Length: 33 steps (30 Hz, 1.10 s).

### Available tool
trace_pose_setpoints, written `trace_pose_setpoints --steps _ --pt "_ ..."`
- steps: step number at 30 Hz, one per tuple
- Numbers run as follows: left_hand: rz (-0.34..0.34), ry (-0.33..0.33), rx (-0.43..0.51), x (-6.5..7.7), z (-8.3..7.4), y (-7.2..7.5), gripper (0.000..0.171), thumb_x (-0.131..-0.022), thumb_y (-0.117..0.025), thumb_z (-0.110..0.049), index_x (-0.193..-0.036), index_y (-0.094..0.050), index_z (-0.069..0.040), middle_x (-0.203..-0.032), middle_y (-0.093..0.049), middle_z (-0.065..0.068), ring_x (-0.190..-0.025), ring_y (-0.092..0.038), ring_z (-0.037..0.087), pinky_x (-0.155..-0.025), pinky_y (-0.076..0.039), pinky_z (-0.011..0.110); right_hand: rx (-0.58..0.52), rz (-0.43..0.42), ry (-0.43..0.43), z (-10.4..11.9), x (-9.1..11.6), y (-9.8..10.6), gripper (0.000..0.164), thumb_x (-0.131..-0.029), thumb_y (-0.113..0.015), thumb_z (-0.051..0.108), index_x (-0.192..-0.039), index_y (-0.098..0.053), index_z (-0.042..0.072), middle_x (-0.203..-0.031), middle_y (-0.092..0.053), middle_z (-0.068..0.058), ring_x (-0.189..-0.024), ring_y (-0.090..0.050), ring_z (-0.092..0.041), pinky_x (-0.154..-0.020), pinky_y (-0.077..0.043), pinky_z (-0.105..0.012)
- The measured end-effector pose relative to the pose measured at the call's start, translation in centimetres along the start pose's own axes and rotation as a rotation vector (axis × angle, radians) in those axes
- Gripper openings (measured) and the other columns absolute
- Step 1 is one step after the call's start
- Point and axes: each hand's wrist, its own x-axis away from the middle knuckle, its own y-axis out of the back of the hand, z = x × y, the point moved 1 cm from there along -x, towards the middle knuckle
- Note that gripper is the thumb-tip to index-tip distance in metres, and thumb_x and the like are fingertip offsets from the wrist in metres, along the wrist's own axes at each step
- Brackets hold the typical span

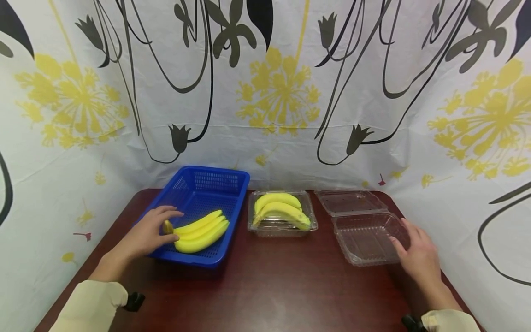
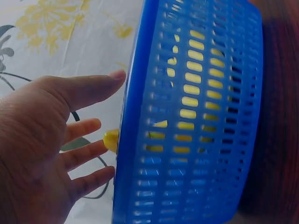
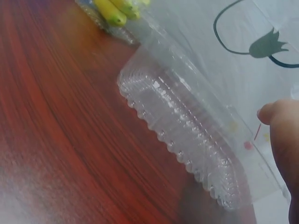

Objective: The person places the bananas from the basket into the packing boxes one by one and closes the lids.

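In the head view my left hand [image 1: 147, 233] reaches over the near left side of a blue plastic basket [image 1: 238, 198], thumb and fingers spread about the stem end of a bunch of bananas [image 1: 203, 233]. From the left wrist, the fingers of the hand [image 2: 51, 135] are apart, with the yellow stem tip [image 2: 111, 140] showing at the basket rim beside them. My right hand [image 1: 421, 256] is at the right side of a clear plastic clamshell box [image 1: 367, 237] with its lid tipped back. Its thumb [image 3: 275, 114] stands out near the box's edge in the right wrist view.
Between basket and open box sits another clear clamshell box [image 1: 282, 233], with bananas [image 1: 282, 210] in it. All stand on a dark red-brown wooden table [image 1: 286, 290]. A white patterned cloth [image 1: 282, 152] hangs behind and along both sides.
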Motion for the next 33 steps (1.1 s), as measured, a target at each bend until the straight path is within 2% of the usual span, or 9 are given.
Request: trace_pose_setpoints --steps 8,13,17,21,25,27,29,31,33 --pt "0.037 0.002 -0.006 0.0 1.4 0.0 0.048 -0.08 -0.08 -0.012 -0.124 -0.063 -0.004 -0.129 -0.054 0.022 -0.12 -0.048 0.043 -0.097 -0.039 0.06 -0.018 0.0 -0.042 -0.9 0.4 0.0 0.066 -0.076 -0.076 0.003 -0.137 -0.049 0.0 -0.12 -0.052 -0.032 -0.109 -0.046 -0.051 -0.087 -0.035 -0.062" --pt "0.061 0.006 0.006 -0.1 2.0 -0.1 0.047 -0.079 -0.08 -0.009 -0.123 -0.063 -0.005 -0.121 -0.059 0.017 -0.106 -0.057 0.033 -0.091 -0.045 0.055 -0.015 0.068 -0.154 -1.2 0.5 0.1 0.066 -0.082 -0.073 0.005 -0.141 -0.043 -0.002 -0.122 -0.047 -0.034 -0.108 -0.045 -0.051 -0.089 -0.034 -0.062" --pt "0.085 0.02 0.014 -0.2 2.4 -0.2 0.046 -0.079 -0.08 -0.007 -0.122 -0.064 -0.006 -0.112 -0.062 0.009 -0.095 -0.058 0.023 -0.086 -0.048 0.051 -0.016 0.112 -0.244 -1.7 0.7 0.0 0.066 -0.088 -0.069 0.008 -0.145 -0.038 -0.002 -0.125 -0.043 -0.037 -0.109 -0.044 -0.052 -0.09 -0.033 -0.064" --pt "0.117 0.03 0.023 -0.3 2.6 -0.5 0.043 -0.079 -0.079 -0.004 -0.12 -0.066 -0.007 -0.109 -0.063 0.006 -0.092 -0.057 0.022 -0.081 -0.049 0.047 -0.035 0.12 -0.299 -2.0 1.1 -0.1 0.063 -0.09 -0.067 0.009 -0.145 -0.038 -0.002 -0.127 -0.044 -0.038 -0.113 -0.042 -0.055 -0.092 -0.032 -0.065" --pt "0.145 0.05 0.022 -0.4 2.6 -0.7 0.038 -0.08 -0.077 -0.002 -0.116 -0.069 -0.008 -0.105 -0.064 0.005 -0.087 -0.056 0.02 -0.075 -0.049 0.041 -0.077 0.089 -0.339 -1.9 1.5 -0.4 0.059 -0.089 -0.067 0.006 -0.142 -0.042 -0.004 -0.123 -0.049 -0.035 -0.108 -0.047 -0.052 -0.087 -0.036 -0.062" --pt "0.154 0.054 0.017 -0.5 2.6 -0.8 0.036 -0.08 -0.077 -0.001 -0.114 -0.069 -0.008 -0.105 -0.065 0.006 -0.086 -0.055 0.019 -0.074 -0.049 0.04 -0.088 0.07 -0.349 -1.8 1.7 -0.6 0.057 -0.088 -0.068 0.005 -0.14 -0.045 -0.004 -0.119 -0.052 -0.032 -0.101 -0.053 -0.048 -0.082 -0.04 -0.055" --pt "0.164 0.058 0.013 -0.5 2.5 -0.8 0.035 -0.08 -0.077 -0.001 -0.113 -0.07 -0.007 -0.105 -0.065 0.006 -0.085 -0.055 0.019 -0.073 -0.049 0.04 -0.099 0.053 -0.352 -1.7 1.8 -0.8 0.056 -0.087 -0.07 0.004 -0.138 -0.048 -0.003 -0.116 -0.055 -0.028 -0.094 -0.059 -0.041 -0.077 -0.044 -0.042" --pt "0.173 0.055 0.013 -0.5 2.5 -0.9 0.033 -0.08 -0.076 -0.001 -0.112 -0.07 -0.007 -0.106 -0.066 0.007 -0.085 -0.056 0.019 -0.073 -0.049 0.04 -0.104 0.042 -0.355 -1.7 2.0 -1.0 0.053 -0.086 -0.071 0.005 -0.136 -0.052 -0.001 -0.115 -0.058 -0.025 -0.087 -0.062 -0.021 -0.072 -0.042 -0.028" --pt "0.177 0.059 0.014 -0.5 2.5 -0.9 0.031 -0.08 -0.076 -0.001 -0.111 -0.071 -0.007 -0.105 -0.066 0.006 -0.086 -0.056 0.019 -0.073 -0.049 0.039 -0.124 0.034 -0.36 -1.7 2.1 -1.2 0.051 -0.086 -0.072 0.006 -0.133 -0.055 0.0 -0.113 -0.06 -0.023 -0.082 -0.056 0.0 -0.068 -0.038 -0.017"
